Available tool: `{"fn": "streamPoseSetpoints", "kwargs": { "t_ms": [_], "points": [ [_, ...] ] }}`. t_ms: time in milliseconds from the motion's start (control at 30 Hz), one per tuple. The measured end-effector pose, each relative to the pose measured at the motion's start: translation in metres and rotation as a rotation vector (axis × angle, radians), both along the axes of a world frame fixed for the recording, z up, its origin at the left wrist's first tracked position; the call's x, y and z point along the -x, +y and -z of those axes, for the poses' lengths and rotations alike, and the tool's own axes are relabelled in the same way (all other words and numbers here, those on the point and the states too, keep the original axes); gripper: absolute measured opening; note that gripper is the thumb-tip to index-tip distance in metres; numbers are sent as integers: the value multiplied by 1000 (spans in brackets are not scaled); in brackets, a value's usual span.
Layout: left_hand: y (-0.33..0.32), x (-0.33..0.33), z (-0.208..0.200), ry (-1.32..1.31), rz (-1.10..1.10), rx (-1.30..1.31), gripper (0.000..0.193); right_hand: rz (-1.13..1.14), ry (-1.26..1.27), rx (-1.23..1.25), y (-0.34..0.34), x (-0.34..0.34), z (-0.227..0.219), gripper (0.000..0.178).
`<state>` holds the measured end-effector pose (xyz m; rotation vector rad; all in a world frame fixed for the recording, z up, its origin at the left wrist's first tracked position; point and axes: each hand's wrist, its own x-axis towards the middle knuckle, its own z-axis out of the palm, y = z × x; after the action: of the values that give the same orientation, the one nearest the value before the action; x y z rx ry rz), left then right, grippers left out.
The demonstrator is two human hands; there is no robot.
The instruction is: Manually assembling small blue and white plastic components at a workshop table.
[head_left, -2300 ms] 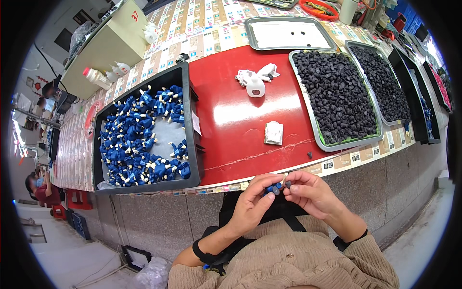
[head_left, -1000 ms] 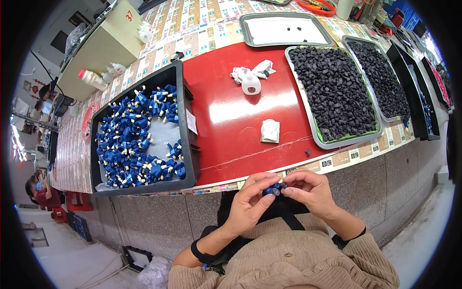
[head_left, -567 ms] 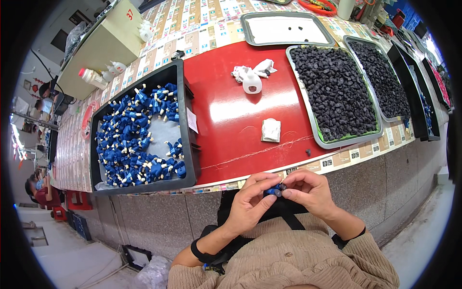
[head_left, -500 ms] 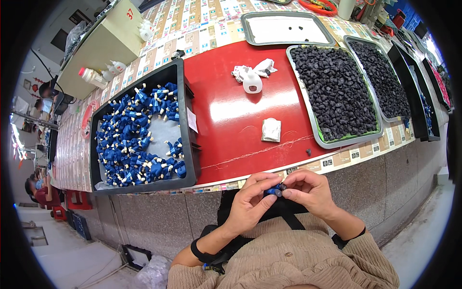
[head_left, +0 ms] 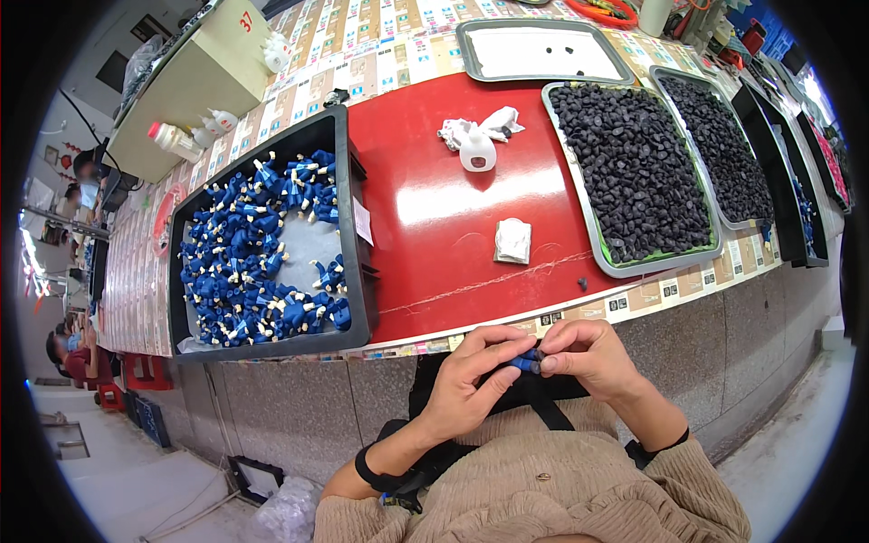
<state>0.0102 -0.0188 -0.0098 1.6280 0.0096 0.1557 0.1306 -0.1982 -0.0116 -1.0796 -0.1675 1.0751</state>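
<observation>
A small blue plastic part point(head_left: 525, 364) sits between the fingertips of both hands, just below the table's front edge. My left hand point(head_left: 471, 380) pinches it from the left, and my right hand point(head_left: 588, 355) pinches it from the right. At the left of the red table top point(head_left: 434, 204) stands a black bin point(head_left: 358, 271) with several blue and white parts point(head_left: 258, 262) of the same kind. To the right lies a metal tray point(head_left: 602, 262) heaped with small black pieces point(head_left: 634, 167).
A second tray of black pieces point(head_left: 715, 149) lies further right, a nearly bare metal tray point(head_left: 543, 50) behind. A white bottle on a rag point(head_left: 477, 145) and a small white packet point(head_left: 513, 241) lie mid-table. A beige box point(head_left: 195, 81) stands far left. Someone sits at lower left point(head_left: 68, 353).
Both hands stay together at the table's edge, working the blue part; they have shifted only slightly. Nothing on the table has moved.
</observation>
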Motion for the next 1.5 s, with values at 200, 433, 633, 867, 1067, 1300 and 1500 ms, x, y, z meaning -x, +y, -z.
{"fn": "streamPoseSetpoints", "kwargs": {
  "t_ms": [200,433,633,867,1067,1300,1500],
  "points": [
    [1,-1,-5,-7,-28,-84,31,-5,-139,66,1,1,-8,13],
    [1,-2,-10,9,-11,-136,32,-66,-128,60,-3,-4,-3,13],
    [-1,-4,-12,14,-18,-76,26,-67,113,24,-6,-7,-3,13],
    [5,-5,-12,5,69,-36,26,-130,356,-73,-13,-6,11,10],
    [7,-6,-10,36,121,52,26,-161,350,-53,-14,-5,8,11],
    [4,-4,-6,59,102,74,27,-164,84,79,-12,-4,4,12],
    [2,-1,-2,135,71,231,30,-140,180,27,-8,-2,1,15]
  ]
}}
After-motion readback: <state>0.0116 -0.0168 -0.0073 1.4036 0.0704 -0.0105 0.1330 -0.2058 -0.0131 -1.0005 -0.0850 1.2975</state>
